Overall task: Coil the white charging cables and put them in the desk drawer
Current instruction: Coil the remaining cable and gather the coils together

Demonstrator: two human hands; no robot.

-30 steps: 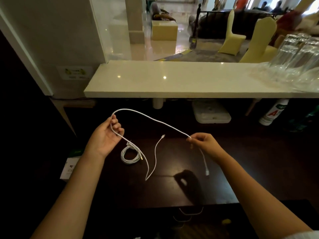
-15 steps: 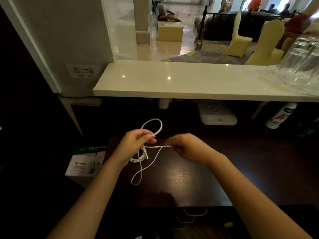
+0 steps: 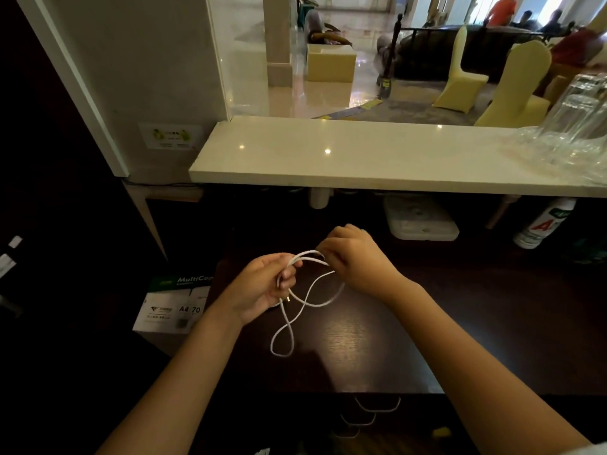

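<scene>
White cable (image 3: 297,310) (one) held by two hands: left hand (image 3: 262,285), right hand (image 3: 356,261).

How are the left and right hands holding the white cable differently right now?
The left hand lies palm-up, lower and nearer the camera, its fingers curled around gathered loops of the cable. The right hand is knuckles-up, higher and farther back, with a pinching grip on the strand at the top of the loops. Slack dangles below the left hand, none below the right. Both are bare, over the dark desk.
</scene>
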